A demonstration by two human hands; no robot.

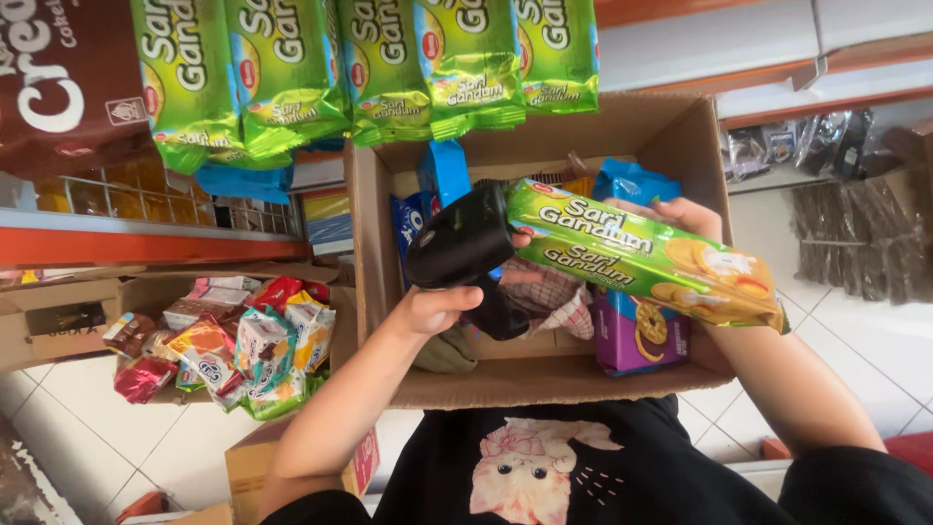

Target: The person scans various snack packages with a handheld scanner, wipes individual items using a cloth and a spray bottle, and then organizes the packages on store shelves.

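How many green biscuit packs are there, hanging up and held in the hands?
Green packs hanging on the shelf: 5
Green pack held in the right hand, black scanner in the left hand aimed at it: 1
Total: 6

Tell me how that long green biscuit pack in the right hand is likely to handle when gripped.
The green biscuit pack keeps a straight tube shape while the right hand holds it, so it is probably fairly stiff. Its glossy wrapper looks slippery, so it may slide in a loose grip. The biscuits pictured on it suggest brittle contents; squeezing hard would likely crack them.
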